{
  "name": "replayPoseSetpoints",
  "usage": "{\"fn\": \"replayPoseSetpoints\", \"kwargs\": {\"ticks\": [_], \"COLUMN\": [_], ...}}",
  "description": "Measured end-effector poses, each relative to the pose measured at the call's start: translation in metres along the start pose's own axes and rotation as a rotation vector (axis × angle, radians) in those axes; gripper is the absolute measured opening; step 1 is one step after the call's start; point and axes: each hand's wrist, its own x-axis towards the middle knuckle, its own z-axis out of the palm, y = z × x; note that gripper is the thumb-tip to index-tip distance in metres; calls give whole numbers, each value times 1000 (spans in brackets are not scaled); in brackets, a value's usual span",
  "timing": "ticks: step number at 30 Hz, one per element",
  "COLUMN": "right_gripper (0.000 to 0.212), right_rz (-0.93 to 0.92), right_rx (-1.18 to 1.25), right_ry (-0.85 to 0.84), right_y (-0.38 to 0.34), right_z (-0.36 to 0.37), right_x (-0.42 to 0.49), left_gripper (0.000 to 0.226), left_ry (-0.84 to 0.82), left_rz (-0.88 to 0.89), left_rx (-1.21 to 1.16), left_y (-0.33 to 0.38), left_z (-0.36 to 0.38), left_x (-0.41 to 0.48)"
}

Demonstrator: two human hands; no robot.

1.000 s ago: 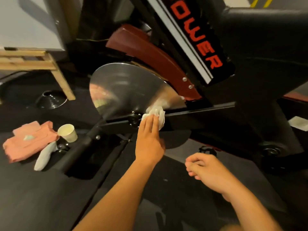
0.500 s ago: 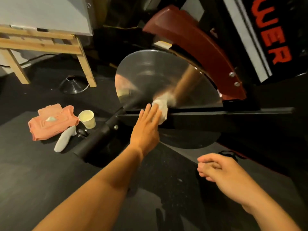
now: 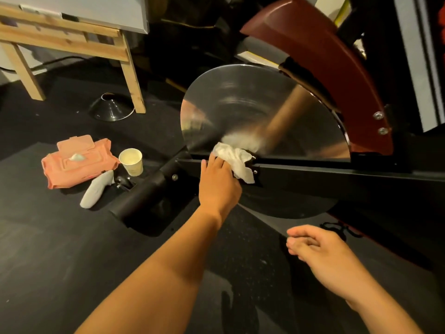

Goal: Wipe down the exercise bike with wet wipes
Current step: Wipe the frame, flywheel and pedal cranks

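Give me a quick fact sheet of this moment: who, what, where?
Activity: wiping an exercise bike
Left hand: holds a wet wipe where the flywheel meets the black frame bar
Right hand: idle, loosely curled, holding nothing
On the floor: pink wipes pack, lid open; paper cup; crumpled used wipe

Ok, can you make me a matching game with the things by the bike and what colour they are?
Things:
1 wipes pack
2 paper cup
3 flywheel
4 wheel guard

Colours:
A dark red
B shiny silver
C pink
D cream

Pairs: 1-C, 2-D, 3-B, 4-A
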Motion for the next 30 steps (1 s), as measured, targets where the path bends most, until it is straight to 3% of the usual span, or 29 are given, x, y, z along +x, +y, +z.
{"fn": "replayPoseSetpoints", "kwargs": {"ticks": [3, 6, 10, 14, 17, 20, 23, 26, 30], "right_gripper": [8, 8, 8, 9, 10, 14, 17, 21, 22], "right_rz": [14, 13, -2, 1, 7, 28, 48, 32, 0], "right_rx": [13, 18, 21, 12, 25, 27, 42, 49, 57], "right_ry": [3, 22, 31, 22, 32, 43, 63, 76, 77], "right_y": [-1, -4, -9, -12, -14, -11, -8, -12, -18], "right_z": [1, 2, 6, 7, 7, 5, 4, 5, 10], "right_x": [1, 3, 2, 0, -2, -3, -3, -1, 1], "left_gripper": [56, 55, 19, 29, 32, 24, 11, 24, 21], "left_ry": [-10, -2, 89, 124, 150, 111, 129, 196, 195], "left_rz": [52, 116, -32, -116, -270, -316, -268, -77, -1], "left_rx": [-236, -314, -409, -278, -316, -335, -304, -246, -171], "left_y": [3, 14, 22, 18, 2, -10, -14, -9, -20], "left_z": [-2, 4, 1, -3, 1, 8, 10, 19, 28], "left_x": [-8, -17, -4, 18, 25, 24, 26, 14, 4]}}
